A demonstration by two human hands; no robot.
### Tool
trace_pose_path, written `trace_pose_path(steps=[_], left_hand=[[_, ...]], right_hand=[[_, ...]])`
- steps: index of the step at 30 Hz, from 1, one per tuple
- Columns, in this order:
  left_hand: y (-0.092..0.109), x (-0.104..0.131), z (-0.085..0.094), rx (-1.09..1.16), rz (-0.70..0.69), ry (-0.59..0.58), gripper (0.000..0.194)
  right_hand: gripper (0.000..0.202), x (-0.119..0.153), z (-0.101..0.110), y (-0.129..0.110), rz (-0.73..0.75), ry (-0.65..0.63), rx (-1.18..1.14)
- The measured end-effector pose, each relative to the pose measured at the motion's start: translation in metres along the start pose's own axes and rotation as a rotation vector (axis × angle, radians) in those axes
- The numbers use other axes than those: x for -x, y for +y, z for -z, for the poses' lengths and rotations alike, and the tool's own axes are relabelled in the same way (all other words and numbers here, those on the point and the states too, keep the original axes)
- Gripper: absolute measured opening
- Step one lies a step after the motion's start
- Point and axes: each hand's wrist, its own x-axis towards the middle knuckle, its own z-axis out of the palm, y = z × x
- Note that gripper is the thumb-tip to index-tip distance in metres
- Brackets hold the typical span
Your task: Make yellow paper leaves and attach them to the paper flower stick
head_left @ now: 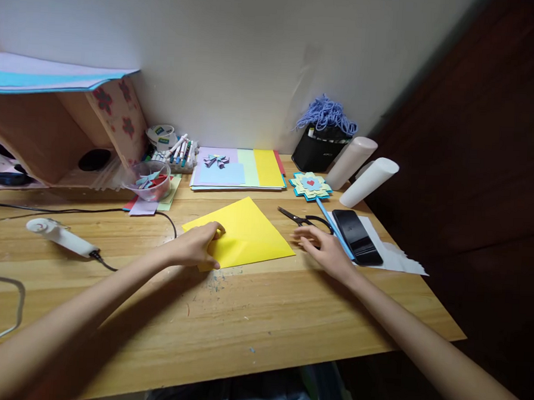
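Where left grip (198,244) rests, yellow paper (253,232) beneath

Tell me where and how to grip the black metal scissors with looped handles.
Take the scissors by the looped handles, probably best from the near right: they lie flat, blades pointing left and away, loops beside the right hand.

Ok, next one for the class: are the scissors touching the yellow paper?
Apart. The head view shows it: a strip of bare wooden tabletop lies between the scissors and the right edge of the yellow paper.
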Motion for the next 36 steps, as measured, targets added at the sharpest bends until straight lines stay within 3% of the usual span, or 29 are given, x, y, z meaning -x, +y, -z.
trace_pose_path(steps=[2,6,8,11,16,19,21,23,26,27,29,32,34,36], left_hand=[[0.004,-0.004,0.002,-0.014,0.015,-0.044,0.055],[0.015,0.003,0.004,0.001,-0.213,0.042,0.015],[0.015,0.013,0.005,0.04,-0.318,0.161,0.021],[0.001,0.027,0.009,0.033,-0.393,0.317,0.024],[-0.035,0.042,0.018,-0.084,-0.287,0.533,0.025],[-0.024,0.049,0.016,-0.131,-0.179,0.647,0.027],[0.0,0.053,0.007,-0.107,-0.201,0.632,0.029],[0.03,0.056,-0.008,-0.099,-0.251,0.512,0.029],[0.057,0.055,-0.039,-0.121,-0.259,0.372,0.058],[0.059,0.053,-0.049,-0.135,-0.241,0.349,0.061],[0.052,0.05,-0.064,-0.185,-0.152,0.372,0.048],[0.027,0.049,-0.071,-0.213,-0.108,0.374,0.04],[0.011,0.052,-0.068,-0.204,-0.14,0.352,0.041],[0.001,0.057,-0.063,-0.214,-0.185,0.334,0.043]], right_hand=[[0.026,-0.022,-0.009,-0.002,-0.108,-0.01,-0.108],[0.051,-0.058,-0.027,-0.013,-0.356,-0.087,-0.187],[0.055,-0.066,-0.03,-0.023,-0.41,-0.166,-0.274],[0.046,-0.064,-0.027,-0.036,-0.342,-0.259,-0.465],[0.046,-0.04,-0.032,-0.046,-0.163,-0.062,-0.609],[0.045,-0.024,-0.053,-0.046,-0.161,0.079,-0.631],[0.039,-0.013,-0.073,-0.047,-0.224,0.083,-0.634],[0.036,-0.004,-0.092,-0.053,-0.301,0.058,-0.669],[0.035,0.008,-0.11,-0.067,-0.362,-0.088,-0.789],[0.034,0.012,-0.112,-0.071,-0.358,-0.165,-0.821],[0.033,0.016,-0.108,-0.074,-0.327,-0.336,-0.8],[0.036,0.014,-0.09,-0.059,-0.262,-0.451,-0.501],[0.043,0.008,-0.076,-0.041,-0.199,-0.248,-0.241],[0.063,0.001,-0.063,-0.026,-0.016,0.038,0.006]])
